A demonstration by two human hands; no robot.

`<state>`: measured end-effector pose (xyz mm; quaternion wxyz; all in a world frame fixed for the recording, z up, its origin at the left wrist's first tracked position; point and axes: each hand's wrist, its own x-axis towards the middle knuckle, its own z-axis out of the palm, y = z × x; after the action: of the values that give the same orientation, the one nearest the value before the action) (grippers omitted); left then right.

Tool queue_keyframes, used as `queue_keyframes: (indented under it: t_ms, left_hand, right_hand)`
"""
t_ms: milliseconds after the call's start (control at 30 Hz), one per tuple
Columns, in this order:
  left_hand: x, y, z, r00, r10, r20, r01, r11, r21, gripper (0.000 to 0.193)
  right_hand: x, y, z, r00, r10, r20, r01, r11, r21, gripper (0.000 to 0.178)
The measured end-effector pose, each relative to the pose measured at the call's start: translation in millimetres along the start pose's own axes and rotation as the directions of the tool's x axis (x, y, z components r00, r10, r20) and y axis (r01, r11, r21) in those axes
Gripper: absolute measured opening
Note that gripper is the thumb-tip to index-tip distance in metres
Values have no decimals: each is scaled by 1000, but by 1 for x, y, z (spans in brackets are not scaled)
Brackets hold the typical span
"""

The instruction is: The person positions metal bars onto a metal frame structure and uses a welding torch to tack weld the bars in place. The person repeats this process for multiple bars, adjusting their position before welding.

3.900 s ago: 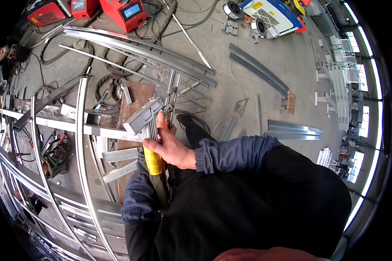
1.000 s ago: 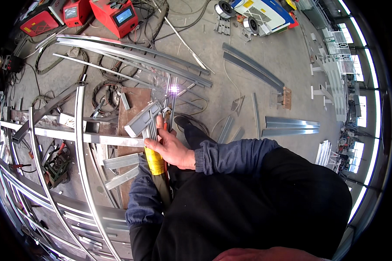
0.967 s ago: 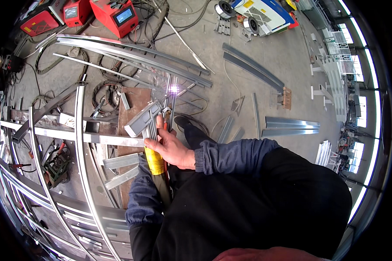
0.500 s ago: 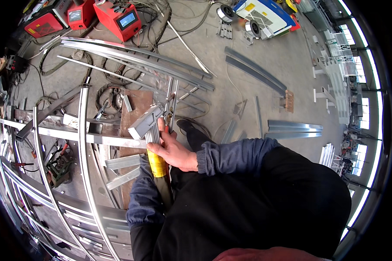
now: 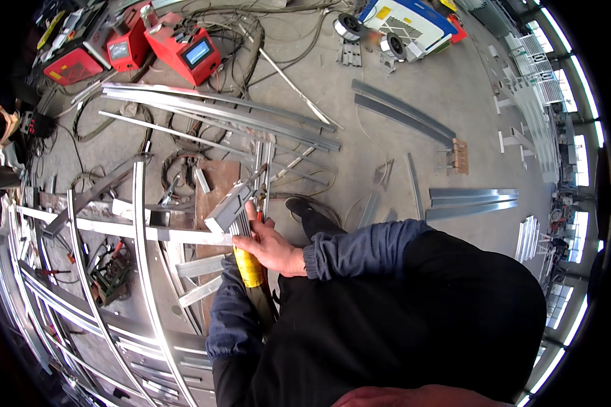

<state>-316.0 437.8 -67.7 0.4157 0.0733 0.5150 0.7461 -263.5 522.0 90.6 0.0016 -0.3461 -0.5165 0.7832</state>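
Observation:
My right hand (image 5: pixel 275 249) is closed around the ribbed grey body of a welding gun (image 5: pixel 231 207), its thumb pointing left across the ribs. The gun has a boxy grey head, and yellow tape (image 5: pixel 249 269) wraps it below my hand. A thick dark hose (image 5: pixel 262 304) runs from the tape down toward my body. My left sleeve (image 5: pixel 236 313) comes up beside that hose, but the left hand itself is hidden behind the gun and tape. Just left of the gun head ends a long pale metal bar (image 5: pixel 176 235).
A frame of long metal profiles (image 5: pixel 142 251) spreads across the left. Loose bars (image 5: pixel 217 112) lie beyond it among cables. Red machines (image 5: pixel 183 51) stand at the far left, a blue-white machine (image 5: pixel 411 26) at the far right. Metal channels (image 5: pixel 472 200) rest on the floor at right.
The head view has shifted, so the floor, frame and machines appear slightly lower and mostly farther right. My right hand keeps its grip on the welding gun.

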Motion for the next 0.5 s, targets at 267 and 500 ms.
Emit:
queue_keyframes:
  t_ms: [267,500]
  left_hand:
    - [8,-21,-29,995,-29,94,41,990,-132,84]
    - [11,-29,-35,991,44,129,-31,994,-102,82]
  right_hand:
    - [-4,-17,3,996,86,-15,-86,996,-17,58]
    - [3,-2,3,995,94,-28,-94,995,-10,57]
